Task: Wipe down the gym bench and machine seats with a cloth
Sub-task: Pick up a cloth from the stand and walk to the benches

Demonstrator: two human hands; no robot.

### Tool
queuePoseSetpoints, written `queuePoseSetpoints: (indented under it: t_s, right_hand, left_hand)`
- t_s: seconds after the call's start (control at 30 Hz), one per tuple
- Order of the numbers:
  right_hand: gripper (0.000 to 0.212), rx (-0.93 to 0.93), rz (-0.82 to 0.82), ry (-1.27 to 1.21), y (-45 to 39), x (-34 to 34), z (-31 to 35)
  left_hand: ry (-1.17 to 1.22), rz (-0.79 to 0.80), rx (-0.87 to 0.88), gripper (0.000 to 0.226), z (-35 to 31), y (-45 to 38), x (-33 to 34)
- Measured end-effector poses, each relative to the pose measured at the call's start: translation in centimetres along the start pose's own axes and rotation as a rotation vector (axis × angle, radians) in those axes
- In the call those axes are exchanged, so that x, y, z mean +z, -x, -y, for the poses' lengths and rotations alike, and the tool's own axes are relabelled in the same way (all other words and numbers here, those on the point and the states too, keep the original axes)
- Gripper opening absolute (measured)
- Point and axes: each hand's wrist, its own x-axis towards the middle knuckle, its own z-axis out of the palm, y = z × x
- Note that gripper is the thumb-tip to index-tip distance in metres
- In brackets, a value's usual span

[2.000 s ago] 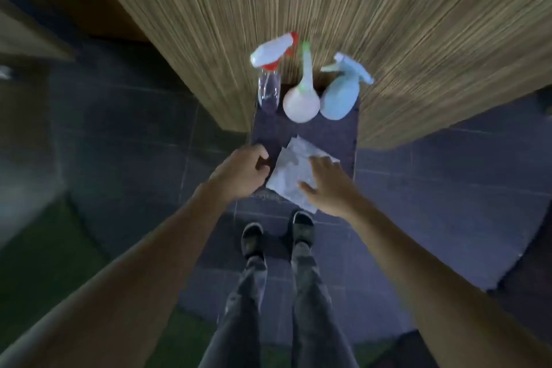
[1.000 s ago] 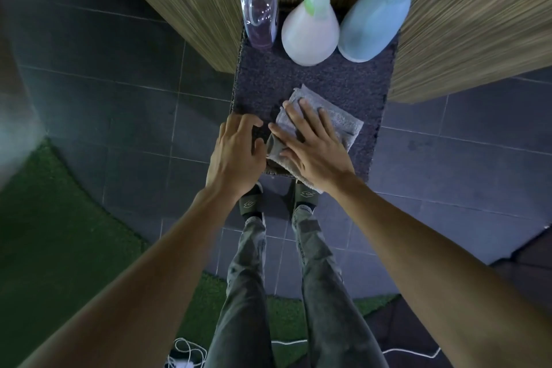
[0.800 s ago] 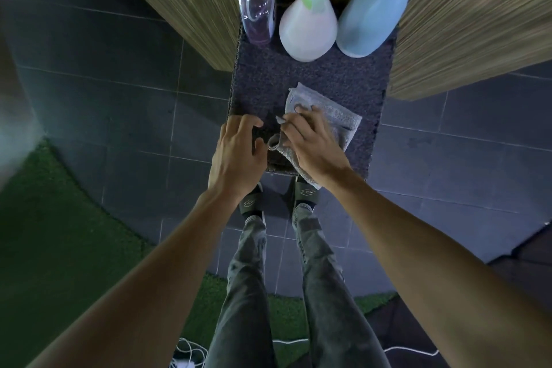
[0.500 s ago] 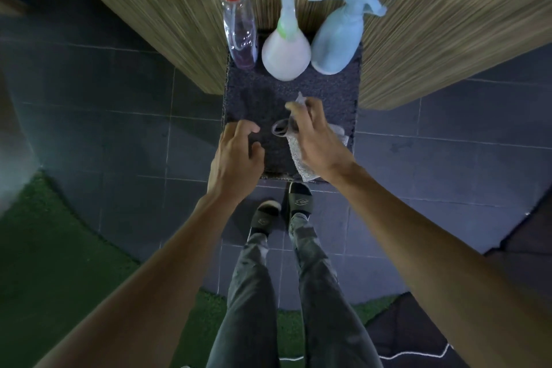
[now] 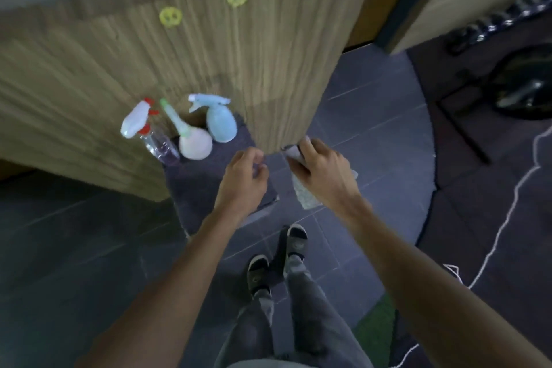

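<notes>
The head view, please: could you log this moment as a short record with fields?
right hand: grips the cloth, lifted off the mat
left hand: fingers loosely curled, holding nothing
spray bottles: red-trigger bottle, round pink bottle, blue bottle on the dark mat
wiping: not yet begun

This looks like a gym. Dark floor tiles [image 5: 367, 116] meet a strip of green turf [image 5: 378, 318], and at the far right a row of what seem to be dumbbells [image 5: 501, 19], blurred, lies along the wall beside a black machine [image 5: 525, 86]. Three spray bottles [image 5: 219, 119] stand against a wood-slat wall [image 5: 209, 54].
</notes>
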Motion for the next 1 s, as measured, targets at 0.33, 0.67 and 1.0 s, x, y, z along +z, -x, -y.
queuePoseSetpoints:
  t_s: [0.33,0.67,1.0]
  right_hand:
    - [0.077,0.459,-0.022,0.126,14.8,-15.5,-11.1]
    - [0.063,0.964,-0.146,0.121,34.4,-25.9,-24.9]
    - [0.039,1.368,-0.395,0.073,50.7,-35.3,-34.9]
  left_hand:
    - [-0.067,0.464,0.391,0.011,-20.4,0.1,13.5]
    - [-0.247,0.938,0.722,0.013,-38.6,9.4,35.8]
    - [-0.433,1.136,1.031,0.009,-52.4,18.2,55.3]
